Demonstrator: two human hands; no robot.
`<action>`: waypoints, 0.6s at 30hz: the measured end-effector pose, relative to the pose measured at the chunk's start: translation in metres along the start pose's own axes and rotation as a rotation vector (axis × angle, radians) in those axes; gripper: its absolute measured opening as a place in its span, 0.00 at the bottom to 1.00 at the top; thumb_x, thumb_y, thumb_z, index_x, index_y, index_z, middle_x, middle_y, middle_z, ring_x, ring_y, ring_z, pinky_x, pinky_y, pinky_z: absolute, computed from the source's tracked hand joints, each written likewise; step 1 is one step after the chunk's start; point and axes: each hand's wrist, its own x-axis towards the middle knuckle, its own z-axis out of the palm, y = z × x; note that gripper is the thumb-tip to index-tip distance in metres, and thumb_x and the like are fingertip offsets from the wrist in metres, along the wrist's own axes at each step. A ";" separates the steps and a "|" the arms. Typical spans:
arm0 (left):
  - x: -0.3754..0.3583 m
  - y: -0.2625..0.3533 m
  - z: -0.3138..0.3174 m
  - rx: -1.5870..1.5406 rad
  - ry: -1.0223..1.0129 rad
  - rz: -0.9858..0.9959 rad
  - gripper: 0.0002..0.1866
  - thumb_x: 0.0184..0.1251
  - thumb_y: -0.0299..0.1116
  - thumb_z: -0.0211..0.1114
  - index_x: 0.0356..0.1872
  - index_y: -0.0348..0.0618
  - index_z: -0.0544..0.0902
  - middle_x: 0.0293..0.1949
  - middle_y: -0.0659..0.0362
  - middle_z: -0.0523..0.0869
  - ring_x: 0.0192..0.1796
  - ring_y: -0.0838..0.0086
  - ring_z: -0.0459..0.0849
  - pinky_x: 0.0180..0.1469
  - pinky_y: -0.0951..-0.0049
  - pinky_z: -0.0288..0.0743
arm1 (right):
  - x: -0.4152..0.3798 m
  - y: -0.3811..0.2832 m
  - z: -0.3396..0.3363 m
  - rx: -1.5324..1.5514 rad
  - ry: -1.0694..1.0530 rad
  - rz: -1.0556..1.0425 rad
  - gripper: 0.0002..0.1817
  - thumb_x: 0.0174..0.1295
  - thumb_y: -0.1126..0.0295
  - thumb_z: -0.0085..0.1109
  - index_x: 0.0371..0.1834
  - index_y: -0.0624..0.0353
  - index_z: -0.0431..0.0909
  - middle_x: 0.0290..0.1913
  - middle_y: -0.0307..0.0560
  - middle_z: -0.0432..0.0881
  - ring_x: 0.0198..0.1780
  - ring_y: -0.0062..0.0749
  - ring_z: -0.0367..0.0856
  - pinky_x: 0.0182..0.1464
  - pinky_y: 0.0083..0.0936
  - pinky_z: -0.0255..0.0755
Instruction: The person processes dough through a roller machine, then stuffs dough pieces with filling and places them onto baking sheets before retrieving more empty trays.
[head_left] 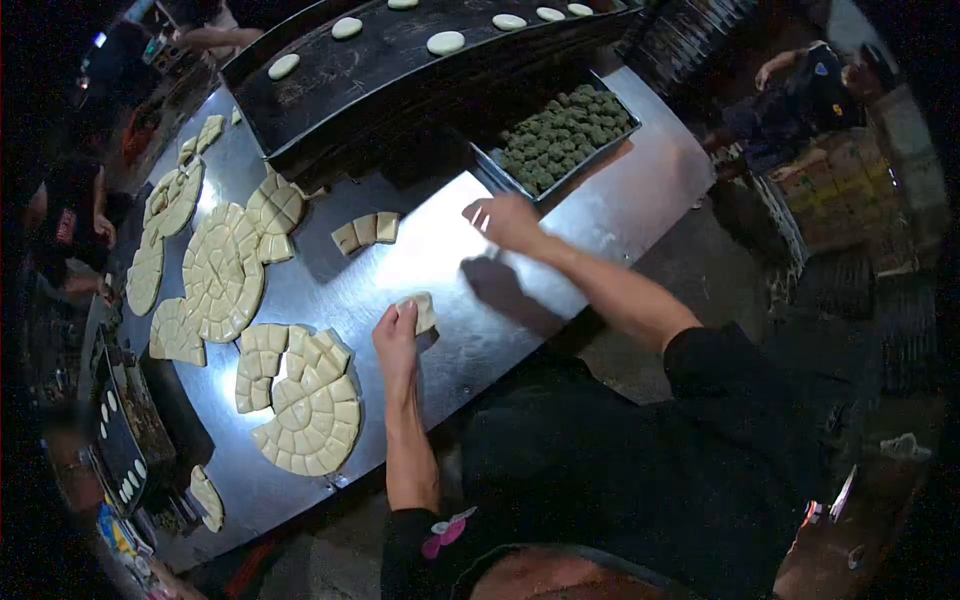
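Observation:
My left hand [396, 342] is closed on a pale piece of dough [425, 314], pinched between thumb and fingers just above the metal table. My right hand [508, 222], smeared by motion, is over the table close to a metal tray [588, 165] heaped with dark green balls [565, 135]. Whether its fingers hold anything cannot be made out. Between the hands and the griddle lies a short row of cut dough pieces [365, 232]. Left of my left hand, a round of dough cut into segments [305, 418] rests on the table.
More cut dough [222, 272] covers the left of the steel table [340, 300]. A dark griddle [370, 75] with several white dough discs [445, 43] borders the far side. Another pan [125, 440] stands at lower left. Other people [70, 215] are at the left and right.

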 end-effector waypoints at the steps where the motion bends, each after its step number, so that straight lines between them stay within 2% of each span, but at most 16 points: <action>1: -0.001 0.000 -0.002 0.005 0.015 0.002 0.11 0.64 0.32 0.59 0.38 0.32 0.82 0.32 0.59 0.83 0.32 0.78 0.79 0.36 0.79 0.72 | 0.034 0.017 -0.019 -0.303 0.059 0.050 0.07 0.52 0.69 0.53 0.32 0.54 0.81 0.34 0.50 0.83 0.35 0.45 0.82 0.36 0.38 0.76; 2: -0.004 0.000 -0.004 0.188 0.052 0.131 0.12 0.64 0.32 0.59 0.39 0.31 0.82 0.32 0.60 0.83 0.33 0.78 0.79 0.37 0.79 0.72 | 0.053 0.031 -0.037 -0.334 0.146 0.039 0.07 0.51 0.70 0.53 0.30 0.59 0.79 0.33 0.56 0.81 0.35 0.48 0.81 0.36 0.41 0.75; 3: -0.006 -0.001 -0.004 0.372 0.087 0.255 0.12 0.64 0.32 0.59 0.41 0.31 0.82 0.33 0.60 0.82 0.33 0.78 0.78 0.38 0.78 0.72 | 0.078 0.060 -0.037 -0.424 0.172 0.074 0.08 0.51 0.70 0.54 0.32 0.61 0.78 0.33 0.59 0.80 0.36 0.51 0.80 0.37 0.43 0.74; 4: -0.007 0.000 -0.004 0.382 0.101 0.251 0.12 0.64 0.32 0.59 0.41 0.31 0.82 0.33 0.60 0.82 0.33 0.78 0.78 0.38 0.78 0.72 | 0.096 0.087 -0.032 -0.528 0.185 0.050 0.09 0.51 0.70 0.55 0.34 0.61 0.77 0.34 0.58 0.80 0.38 0.52 0.79 0.38 0.44 0.73; 7: -0.006 0.006 -0.004 0.113 0.155 0.022 0.15 0.65 0.31 0.59 0.49 0.32 0.78 0.47 0.54 0.80 0.43 0.75 0.79 0.43 0.79 0.72 | 0.123 0.122 -0.022 -0.670 0.144 0.007 0.10 0.50 0.70 0.56 0.35 0.62 0.75 0.35 0.57 0.79 0.40 0.54 0.78 0.39 0.43 0.73; 8: 0.000 0.000 -0.004 -0.154 0.166 -0.048 0.17 0.66 0.29 0.58 0.52 0.31 0.76 0.49 0.52 0.79 0.45 0.73 0.79 0.46 0.77 0.73 | 0.126 0.128 -0.019 -0.727 0.088 -0.001 0.11 0.50 0.69 0.57 0.34 0.63 0.73 0.35 0.57 0.78 0.41 0.56 0.77 0.39 0.42 0.73; 9: 0.001 -0.003 -0.002 -0.146 0.183 -0.059 0.17 0.66 0.29 0.58 0.52 0.31 0.76 0.49 0.52 0.79 0.45 0.73 0.79 0.46 0.77 0.73 | 0.127 0.136 -0.017 -0.703 0.155 -0.046 0.10 0.48 0.70 0.57 0.33 0.63 0.73 0.36 0.58 0.79 0.39 0.54 0.78 0.39 0.43 0.73; 11: 0.002 0.009 0.016 -0.402 0.144 -0.024 0.17 0.66 0.28 0.57 0.53 0.29 0.74 0.44 0.53 0.81 0.43 0.71 0.81 0.48 0.75 0.75 | 0.125 0.128 -0.034 -0.591 0.129 0.098 0.14 0.52 0.70 0.58 0.42 0.63 0.74 0.35 0.54 0.80 0.39 0.45 0.80 0.40 0.39 0.74; 12: 0.004 0.016 0.027 -0.393 0.141 -0.035 0.15 0.66 0.27 0.57 0.50 0.27 0.75 0.43 0.52 0.82 0.44 0.70 0.81 0.50 0.72 0.75 | 0.121 0.120 -0.044 -0.581 0.112 0.090 0.14 0.52 0.70 0.58 0.42 0.63 0.74 0.35 0.54 0.80 0.39 0.45 0.80 0.40 0.39 0.74; 14: 0.017 0.014 0.043 -0.334 0.117 -0.094 0.15 0.66 0.27 0.56 0.49 0.26 0.75 0.44 0.51 0.81 0.44 0.69 0.81 0.50 0.72 0.75 | 0.105 0.101 -0.064 0.247 0.097 0.294 0.20 0.53 0.66 0.63 0.47 0.64 0.73 0.34 0.49 0.80 0.37 0.35 0.79 0.38 0.32 0.74; 15: 0.023 0.013 0.054 -0.353 0.100 -0.099 0.15 0.66 0.27 0.56 0.49 0.25 0.75 0.44 0.50 0.81 0.44 0.69 0.81 0.50 0.72 0.75 | 0.090 0.090 -0.066 0.603 0.052 0.289 0.24 0.53 0.63 0.66 0.50 0.65 0.73 0.36 0.47 0.81 0.36 0.28 0.79 0.37 0.26 0.73; 18: 0.050 0.009 0.087 -0.418 0.052 -0.070 0.16 0.68 0.29 0.55 0.49 0.25 0.75 0.46 0.50 0.80 0.46 0.68 0.81 0.51 0.70 0.75 | 0.042 0.032 -0.072 0.872 -0.153 0.209 0.21 0.54 0.65 0.65 0.47 0.66 0.74 0.38 0.48 0.82 0.38 0.27 0.80 0.39 0.23 0.73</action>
